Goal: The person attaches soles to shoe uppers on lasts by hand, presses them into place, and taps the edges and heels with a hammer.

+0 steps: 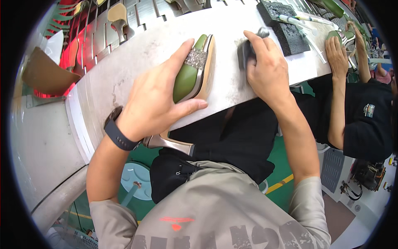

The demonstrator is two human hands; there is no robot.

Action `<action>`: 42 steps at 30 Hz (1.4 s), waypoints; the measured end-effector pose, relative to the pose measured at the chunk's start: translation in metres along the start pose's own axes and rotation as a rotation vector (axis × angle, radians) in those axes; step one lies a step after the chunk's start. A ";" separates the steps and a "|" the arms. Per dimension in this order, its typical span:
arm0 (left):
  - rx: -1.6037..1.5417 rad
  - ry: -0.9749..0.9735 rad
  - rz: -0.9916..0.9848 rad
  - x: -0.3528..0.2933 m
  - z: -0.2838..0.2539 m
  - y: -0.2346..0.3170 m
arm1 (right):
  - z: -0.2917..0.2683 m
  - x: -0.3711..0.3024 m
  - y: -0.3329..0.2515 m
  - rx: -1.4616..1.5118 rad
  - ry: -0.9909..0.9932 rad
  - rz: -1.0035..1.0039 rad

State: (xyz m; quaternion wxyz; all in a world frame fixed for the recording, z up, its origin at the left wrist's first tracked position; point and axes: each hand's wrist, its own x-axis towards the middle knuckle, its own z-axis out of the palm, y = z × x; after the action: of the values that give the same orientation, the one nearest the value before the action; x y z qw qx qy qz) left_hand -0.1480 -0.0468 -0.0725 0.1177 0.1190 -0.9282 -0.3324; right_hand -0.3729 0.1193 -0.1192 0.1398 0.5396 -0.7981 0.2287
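A green high-heeled shoe (185,82) with a glittery band and a metallic heel lies on its side at the near edge of the pale worktop (124,76). My left hand (151,97) is closed around it, thumb toward the tan sole and fingers mostly hidden behind the upper. The heel sticks out below my wrist, past the edge. To the right, my right hand (269,68) grips a dark grey blocky object (243,56) against the worktop. A round metal knob (263,32) shows beside my fingers; whether it belongs to that object I cannot tell.
Black foam blocks (292,39) with several syringes (307,38) stand beyond my right hand. At the right, a co-worker's hands (338,56) hold another green shoe (335,36). A slatted conveyor (143,14) carries shoes under red light at the far left.
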 end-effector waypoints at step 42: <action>-0.020 -0.150 -0.002 -0.005 -0.018 -0.008 | -0.073 0.076 -0.068 0.903 -0.573 0.486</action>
State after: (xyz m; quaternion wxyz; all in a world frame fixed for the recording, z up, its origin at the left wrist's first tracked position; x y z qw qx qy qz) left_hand -0.1363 -0.0621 -0.0652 0.0486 0.0937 -0.9310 -0.3495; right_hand -0.3406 0.0747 -0.0066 -0.3818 0.3876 -0.7283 0.4165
